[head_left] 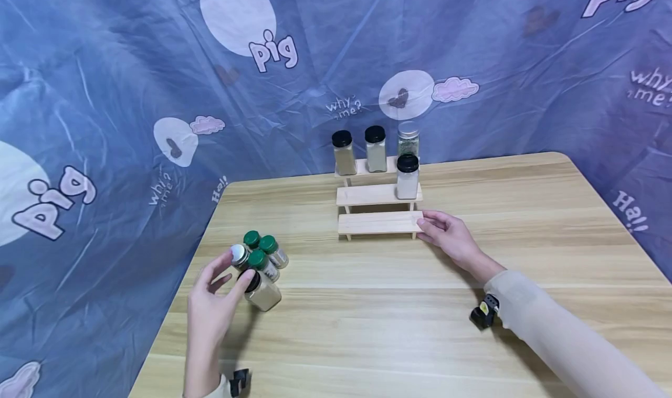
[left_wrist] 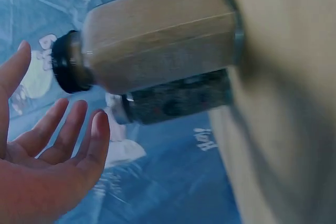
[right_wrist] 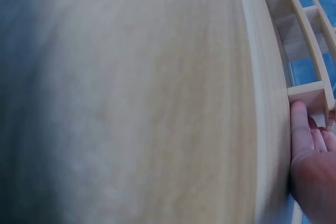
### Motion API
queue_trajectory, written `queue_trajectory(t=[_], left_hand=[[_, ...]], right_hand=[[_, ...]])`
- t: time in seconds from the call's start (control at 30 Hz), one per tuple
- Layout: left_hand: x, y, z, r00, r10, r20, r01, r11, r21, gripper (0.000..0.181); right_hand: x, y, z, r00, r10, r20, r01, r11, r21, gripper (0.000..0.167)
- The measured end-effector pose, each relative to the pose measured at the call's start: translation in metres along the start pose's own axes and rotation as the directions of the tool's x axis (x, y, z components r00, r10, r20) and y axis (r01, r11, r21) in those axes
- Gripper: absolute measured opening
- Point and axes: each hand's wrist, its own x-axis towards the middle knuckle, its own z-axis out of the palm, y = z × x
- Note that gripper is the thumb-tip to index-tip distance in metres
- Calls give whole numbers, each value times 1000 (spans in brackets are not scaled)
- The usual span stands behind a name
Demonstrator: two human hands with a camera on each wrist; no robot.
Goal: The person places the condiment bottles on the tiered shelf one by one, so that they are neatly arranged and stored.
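Observation:
My left hand point(head_left: 212, 304) hovers over a cluster of spice jars, fingers spread and relaxed. Nearest it is a square jar of tan powder point(head_left: 264, 294) with a black lid; in the left wrist view a gap separates the fingers from this jar point(left_wrist: 163, 35). Behind it stand a silver-lidded jar point(head_left: 240, 255) and several green-lidded jars point(head_left: 268, 245). With its thumb in front, my right hand point(head_left: 448, 237) holds the right end of a three-tier wooden rack's bottom shelf point(head_left: 378, 223). The right wrist view shows those fingers point(right_wrist: 300, 129) against the rack's end support point(right_wrist: 307, 92).
Two black-lidded jars point(head_left: 344, 156) and a silver-lidded jar of green herbs point(head_left: 408, 141) stand on the top tier. A black-lidded jar of white contents point(head_left: 407, 179) sits at the middle tier's right end. Blue printed cloth point(head_left: 315, 94) hangs behind the wooden table point(head_left: 367, 328).

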Motion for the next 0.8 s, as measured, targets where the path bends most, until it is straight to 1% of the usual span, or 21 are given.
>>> queue_trajectory(t=[0.07, 0.2, 0.33, 0.43, 0.5, 0.63, 0.7, 0.8], left_hand=[[-4, -6, -1, 1000, -15, 12, 16, 1000, -19, 59], [-10, -13, -2, 996, -74, 51, 74, 997, 9, 66], [-12, -18, -2, 984, -141, 108, 135, 989, 61, 71], [-13, -21, -1, 973, -168, 161, 154, 984, 93, 72], [-15, -23, 0, 964, -185, 190, 164, 979, 117, 72], [-16, -23, -1, 951, -201, 235, 167, 973, 160, 71], [-15, -23, -1, 949, -198, 246, 157, 972, 176, 70], [-13, -23, -2, 950, -178, 255, 134, 974, 182, 67]], right_hand=[[0, 0, 0, 1000, 1, -4, -1, 1000, 6, 60], [0, 1, -1, 1000, 2, -3, -2, 1000, 13, 59], [0, 2, -1, 1000, -1, -1, 1, 1000, 14, 59], [0, 3, -1, 1000, 1, -6, -1, 1000, 18, 59], [0, 2, -1, 1000, 1, -8, -1, 1000, 21, 59], [0, 3, -1, 1000, -5, -4, 5, 1000, 25, 59], [0, 3, -1, 1000, -7, -3, 8, 1000, 21, 59], [1, 2, -1, 1000, -5, -6, 5, 1000, 8, 58]])
